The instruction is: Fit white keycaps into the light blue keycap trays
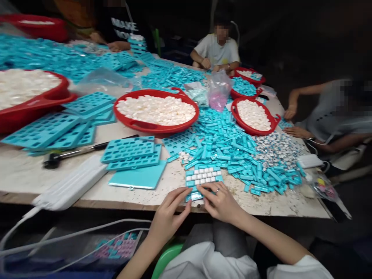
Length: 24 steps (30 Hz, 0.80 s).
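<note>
A small blue keyboard with rows of white square keys (205, 175) lies flat at the table's front edge. My left hand (173, 209) grips its near left part, thumb below and fingers on the keys. From the other side, my right hand (223, 201), with a ring on one finger, has its bent fingertips on the near right part. The fingertips of both hands almost meet there, and they hide some of the nearest row. Just beyond the keyboard lie a few loose white keys (185, 157) and a large heap of long blue pieces (223, 139).
Red baskets of white keys (157, 110) stand behind. To the left are stacked blue key frames (129, 149), a flat blue plate (138, 176), a hammer-like tool (87, 149) and a white power strip (71, 184) with its cable. Several people sit around the table.
</note>
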{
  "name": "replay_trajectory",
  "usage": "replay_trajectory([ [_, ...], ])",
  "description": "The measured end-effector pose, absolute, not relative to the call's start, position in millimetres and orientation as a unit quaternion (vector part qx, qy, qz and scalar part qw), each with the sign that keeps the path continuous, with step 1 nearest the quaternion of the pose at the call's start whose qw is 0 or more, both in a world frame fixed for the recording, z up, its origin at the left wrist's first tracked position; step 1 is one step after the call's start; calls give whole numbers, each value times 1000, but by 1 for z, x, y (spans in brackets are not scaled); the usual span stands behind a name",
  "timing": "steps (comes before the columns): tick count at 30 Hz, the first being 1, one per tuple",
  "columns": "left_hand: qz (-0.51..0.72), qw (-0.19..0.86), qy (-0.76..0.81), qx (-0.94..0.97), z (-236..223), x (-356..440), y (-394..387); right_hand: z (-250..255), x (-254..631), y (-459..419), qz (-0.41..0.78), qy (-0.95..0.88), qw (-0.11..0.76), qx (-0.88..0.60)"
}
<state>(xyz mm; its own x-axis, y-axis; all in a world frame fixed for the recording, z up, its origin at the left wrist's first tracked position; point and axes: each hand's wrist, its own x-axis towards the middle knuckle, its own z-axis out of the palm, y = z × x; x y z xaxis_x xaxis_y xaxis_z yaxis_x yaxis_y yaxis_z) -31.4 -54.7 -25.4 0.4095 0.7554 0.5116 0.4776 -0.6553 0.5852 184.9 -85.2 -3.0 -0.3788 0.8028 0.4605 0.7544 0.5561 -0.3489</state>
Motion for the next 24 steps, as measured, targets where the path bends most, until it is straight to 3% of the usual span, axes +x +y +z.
replay_trajectory([
  [7,388,172,357,832,-20,-30,-39,18,274,-93,-59,-649,437,-620],
  [14,384,202,294,852,-19,-10,-12,22,410,-83,-179,-485,380,-767],
  [24,309,246,300,868,-16,-5,-4,24,446,-63,-183,-463,338,-798],
])
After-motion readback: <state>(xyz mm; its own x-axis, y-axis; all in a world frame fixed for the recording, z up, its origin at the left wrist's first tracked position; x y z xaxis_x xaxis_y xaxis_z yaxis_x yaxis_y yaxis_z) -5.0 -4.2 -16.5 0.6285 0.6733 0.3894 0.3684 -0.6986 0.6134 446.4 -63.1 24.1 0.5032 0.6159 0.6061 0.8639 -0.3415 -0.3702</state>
